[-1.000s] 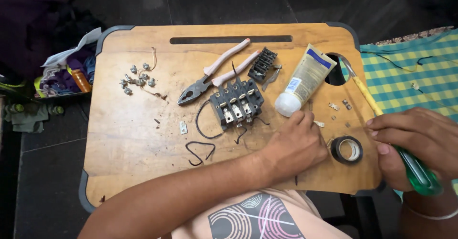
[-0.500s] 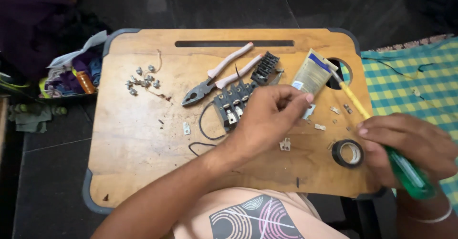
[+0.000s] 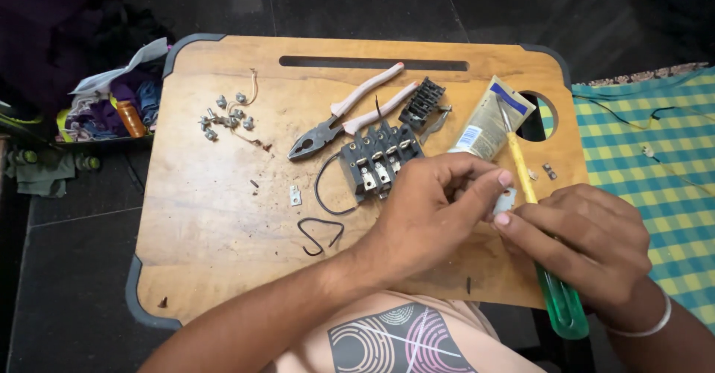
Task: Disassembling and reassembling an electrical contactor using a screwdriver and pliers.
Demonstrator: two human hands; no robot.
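Pinching a small metal plate (image 3: 504, 200) between our left hand (image 3: 428, 213) and right hand (image 3: 588, 243) fingertips.
We gripped a green-handled screwdriver (image 3: 555, 298) in the right palm, over the wooden lap tray (image 3: 223, 217); black terminal block (image 3: 376, 163), pliers (image 3: 350, 120), adhesive tube (image 3: 488, 123) and loose screws (image 3: 227, 112) lay beyond.

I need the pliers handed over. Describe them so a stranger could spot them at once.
Look at the wooden lap tray. Near its top centre, just below the long handle slot, lie the pliers. Only they have two pale pink handles and dark metal jaws, lying up-left of the black terminal block.
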